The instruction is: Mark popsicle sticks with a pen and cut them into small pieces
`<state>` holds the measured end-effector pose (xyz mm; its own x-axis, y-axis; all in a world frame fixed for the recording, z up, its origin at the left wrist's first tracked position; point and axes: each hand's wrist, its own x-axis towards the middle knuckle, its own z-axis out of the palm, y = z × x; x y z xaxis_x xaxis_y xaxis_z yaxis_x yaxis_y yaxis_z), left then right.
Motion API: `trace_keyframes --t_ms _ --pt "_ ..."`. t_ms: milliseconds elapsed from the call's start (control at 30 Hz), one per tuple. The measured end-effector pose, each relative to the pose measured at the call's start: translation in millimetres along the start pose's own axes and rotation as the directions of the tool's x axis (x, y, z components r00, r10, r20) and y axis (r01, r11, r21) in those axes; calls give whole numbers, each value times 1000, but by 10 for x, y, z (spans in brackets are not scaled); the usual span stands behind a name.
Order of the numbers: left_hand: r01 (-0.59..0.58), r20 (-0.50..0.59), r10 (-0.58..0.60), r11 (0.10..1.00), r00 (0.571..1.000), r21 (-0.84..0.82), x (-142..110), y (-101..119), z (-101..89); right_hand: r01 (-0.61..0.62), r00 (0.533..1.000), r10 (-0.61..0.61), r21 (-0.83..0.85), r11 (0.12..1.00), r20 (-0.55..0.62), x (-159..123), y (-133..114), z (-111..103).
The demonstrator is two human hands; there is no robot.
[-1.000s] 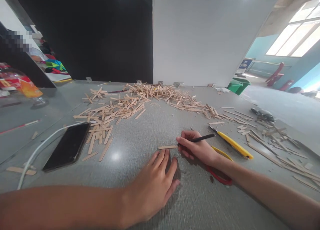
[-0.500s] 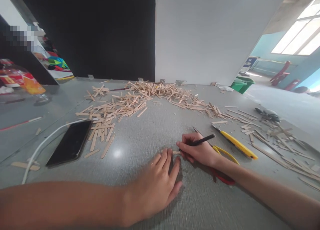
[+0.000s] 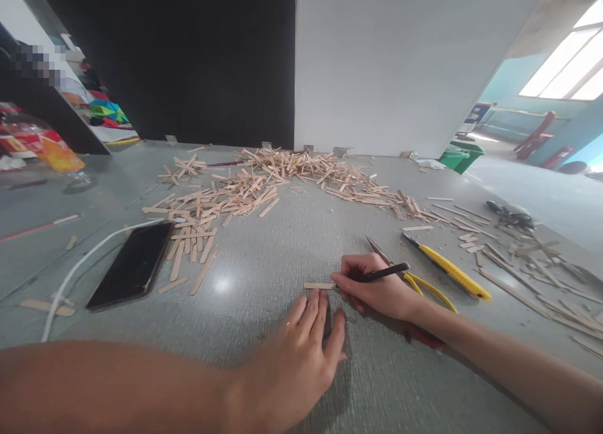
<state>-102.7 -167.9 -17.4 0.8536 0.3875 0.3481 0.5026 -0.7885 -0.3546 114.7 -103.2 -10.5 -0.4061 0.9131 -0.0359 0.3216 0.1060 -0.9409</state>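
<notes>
My right hand (image 3: 377, 288) is closed round a black pen (image 3: 382, 272), its tip at the right end of a short wooden stick (image 3: 319, 286) lying flat on the grey table (image 3: 282, 252). My left hand (image 3: 301, 358) lies flat on the table just below the stick, fingers stretched out, fingertips a little short of it. Under my right wrist are scissors with yellow and red handles (image 3: 424, 289).
A large heap of wooden sticks (image 3: 264, 183) spreads across the far middle of the table. A black phone (image 3: 132, 264) with a white cable (image 3: 80, 271) lies at left. A yellow utility knife (image 3: 447, 267) and stick offcuts (image 3: 532, 258) lie at right. A bottle (image 3: 42, 151) stands far left.
My left hand has drawn back a little from the stick, which now shows whole. My right hand with the pen stays at the stick's right end.
</notes>
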Motion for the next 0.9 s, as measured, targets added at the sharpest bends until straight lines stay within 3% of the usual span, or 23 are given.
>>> trace_keyframes --t_ms 333,900 --pt "19 54 -18 999 998 -26 29 -16 68 -35 999 36 28 999 -7 -2 28 5" --pt "-15 44 14 1000 999 12 54 -43 31 -39 999 39 4 999 -26 0 35 9"
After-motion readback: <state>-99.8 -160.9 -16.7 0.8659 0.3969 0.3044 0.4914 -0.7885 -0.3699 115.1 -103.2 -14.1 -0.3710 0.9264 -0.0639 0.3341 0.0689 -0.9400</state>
